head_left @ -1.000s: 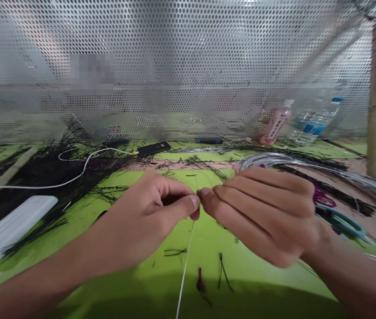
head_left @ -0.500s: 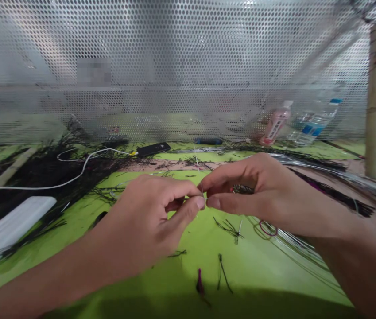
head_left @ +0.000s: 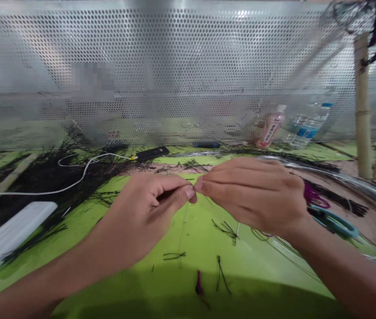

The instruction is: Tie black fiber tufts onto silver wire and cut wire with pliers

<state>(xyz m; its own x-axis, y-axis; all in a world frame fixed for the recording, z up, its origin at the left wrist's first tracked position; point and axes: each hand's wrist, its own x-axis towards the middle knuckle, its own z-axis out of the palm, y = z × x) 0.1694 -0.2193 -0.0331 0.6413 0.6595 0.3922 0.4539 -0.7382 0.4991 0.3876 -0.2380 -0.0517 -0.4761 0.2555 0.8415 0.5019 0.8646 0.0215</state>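
My left hand [head_left: 151, 206] is closed in a pinch, thumb against forefinger, over the middle of the green tabletop [head_left: 148, 279]. Its fingertips meet those of my right hand [head_left: 254, 192], which is turned back upward and also pinched shut. Between them is a very fine pale thread [head_left: 184, 230], faintly visible hanging below the left fingertips; its ends are hard to make out. Beneath the hands lie small bundles of black strands [head_left: 226, 229], a forked black piece [head_left: 221, 274] and a purple-black tuft [head_left: 199, 283].
Teal-handled scissors [head_left: 337, 221] lie beside my right wrist, near coiled clear wire [head_left: 347, 177]. A white block [head_left: 15, 235] and black fibres [head_left: 51, 181] are at left. Behind are a black power bank [head_left: 153, 153], a pink bottle [head_left: 270, 128], a water bottle [head_left: 310, 126] and perforated metal sheet [head_left: 161, 57].
My right hand has rolled over so its back faces up, its fingers now folded together. The thread, seen rising above the fingers before, now trails below them. Scissors have come into view.
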